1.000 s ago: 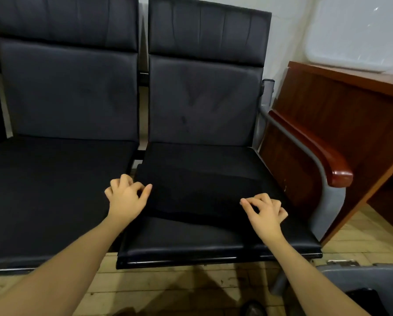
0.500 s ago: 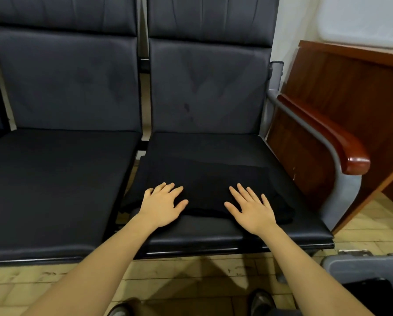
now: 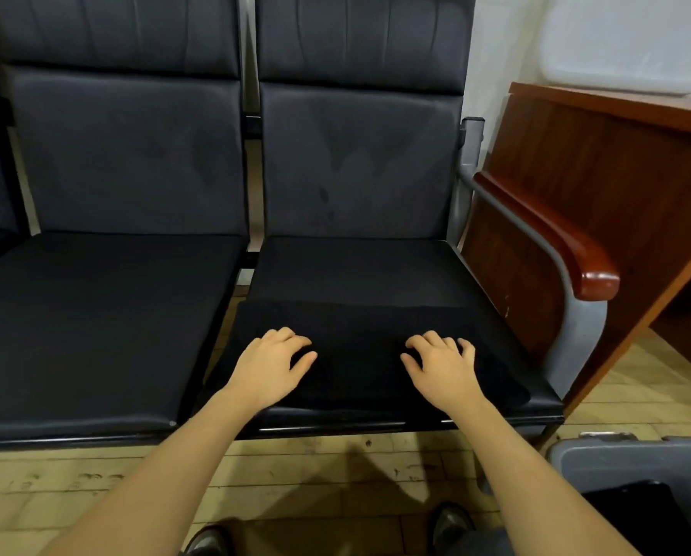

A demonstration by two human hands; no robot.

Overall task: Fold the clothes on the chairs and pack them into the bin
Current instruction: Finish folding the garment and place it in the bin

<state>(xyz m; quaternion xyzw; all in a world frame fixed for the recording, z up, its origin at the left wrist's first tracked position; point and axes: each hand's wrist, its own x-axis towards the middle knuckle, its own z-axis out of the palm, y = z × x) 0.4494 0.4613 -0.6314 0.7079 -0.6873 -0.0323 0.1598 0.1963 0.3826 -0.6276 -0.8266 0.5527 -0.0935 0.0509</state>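
Observation:
A folded black garment (image 3: 359, 347) lies flat on the front half of the right chair seat (image 3: 355, 266). Both of my hands rest on top of it. My left hand (image 3: 273, 365) sits on its left part, fingers bent down into the cloth, thumb drawn toward them. My right hand (image 3: 442, 367) mirrors it on the right part, fingertips dug into the fabric. The grey bin (image 3: 616, 455) stands on the floor at the lower right, with something dark (image 3: 640, 515) inside it.
The left chair seat (image 3: 87, 315) holds nothing. A red-brown wooden armrest (image 3: 552, 238) on a grey metal frame borders the right chair. Beyond it stands a wooden desk (image 3: 600, 162). My shoes (image 3: 448, 523) show on the yellowish floor below.
My hands first gripped the garment's outer edges, then moved inward and lay flat on it. Now their fingers have curled into the cloth. The camera moved closer.

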